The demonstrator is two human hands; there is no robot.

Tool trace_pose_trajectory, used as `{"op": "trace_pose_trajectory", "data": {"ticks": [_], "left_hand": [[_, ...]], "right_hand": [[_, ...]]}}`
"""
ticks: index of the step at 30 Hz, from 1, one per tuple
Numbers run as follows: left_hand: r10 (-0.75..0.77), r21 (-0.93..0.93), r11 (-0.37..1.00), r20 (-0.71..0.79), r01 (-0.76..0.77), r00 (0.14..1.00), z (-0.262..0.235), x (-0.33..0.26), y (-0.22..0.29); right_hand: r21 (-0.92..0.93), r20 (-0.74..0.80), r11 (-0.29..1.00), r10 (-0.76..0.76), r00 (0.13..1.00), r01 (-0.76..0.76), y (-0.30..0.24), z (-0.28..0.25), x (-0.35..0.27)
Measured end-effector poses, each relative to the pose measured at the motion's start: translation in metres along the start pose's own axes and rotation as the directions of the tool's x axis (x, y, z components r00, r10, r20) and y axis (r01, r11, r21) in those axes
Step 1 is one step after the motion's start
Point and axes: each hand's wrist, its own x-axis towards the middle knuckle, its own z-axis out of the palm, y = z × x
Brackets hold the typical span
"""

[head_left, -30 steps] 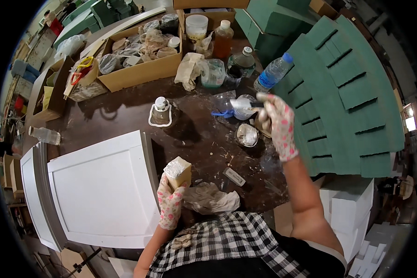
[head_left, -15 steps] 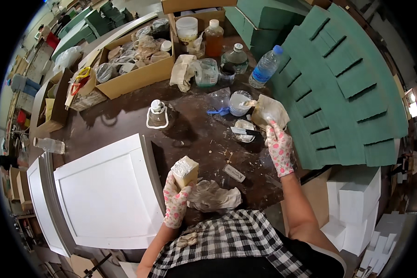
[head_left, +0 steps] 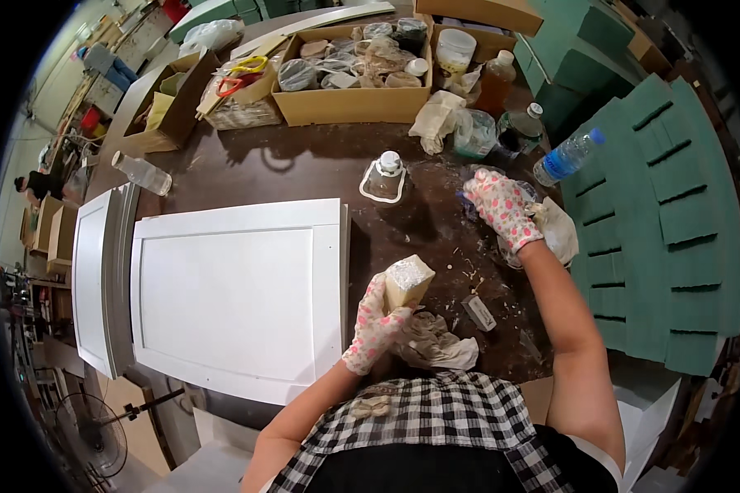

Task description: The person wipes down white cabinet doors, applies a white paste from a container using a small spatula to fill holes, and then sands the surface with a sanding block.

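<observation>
Nearest the body, a crumpled grey rag (head_left: 436, 345) lay on the dark counter (head_left: 304, 177), within reach of both arms, probably parked there for wiping. Just above it the left hand (head_left: 376, 329), in a white glove with pink spots, was clenched around a pale sanding block (head_left: 406, 281), held upright and clear of the surface at the right edge of the white cabinet door (head_left: 238, 296); the door lay flat, face up, so its panel was open to work. A second white door (head_left: 99, 279) lay beside it to the left, partly under it. A small flat grey piece (head_left: 478, 312) and wood chips lay loose right of the block. Farther out, the right hand (head_left: 501, 209), gloved alike, rested palm down with fingers curled over a pale cloth (head_left: 559, 234) and a clear container beneath; whether it gripped either could not be told. A clear jug with a white cap (head_left: 384, 177) stood upright mid-counter, and a plastic water bottle (head_left: 566, 158) leaned near the stacked green panels (head_left: 666, 222). At the far edge a long cardboard box (head_left: 353, 103) held tape rolls, bags and lidded jars; a smaller box (head_left: 242, 107) to its left held tools with red and yellow handles. An amber bottle (head_left: 495, 82) and a white tub (head_left: 455, 49) stood beyond.
</observation>
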Motion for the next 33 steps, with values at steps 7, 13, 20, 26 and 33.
{"op": "trace_pose_trajectory", "data": {"ticks": [7,13,20,26,33], "left_hand": [[-0.037,-0.116,0.992,0.02,0.039,0.999,0.007,0.0,0.002],[-0.113,-0.056,0.992,0.039,0.115,0.993,0.005,0.005,-0.007],[-0.085,0.023,0.996,0.05,0.084,0.995,0.01,0.002,-0.007],[-0.078,-0.034,0.996,0.076,0.081,0.994,0.005,-0.005,-0.009],[-0.24,-0.14,0.954,0.184,0.267,0.953,0.01,-0.017,0.016]], "right_hand": [[0.689,-0.455,0.704,0.238,0.858,0.17,0.009,-0.106,-0.023],[0.857,-0.327,0.513,0.6,0.73,-0.038,0.077,-0.126,-0.073],[0.846,-0.315,0.524,0.644,0.697,-0.102,0.093,-0.078,-0.071],[0.781,-0.31,0.611,0.557,0.771,-0.128,0.098,-0.052,-0.043],[0.471,-0.44,0.871,0.369,0.819,-0.139,0.097,-0.04,-0.06]]}}
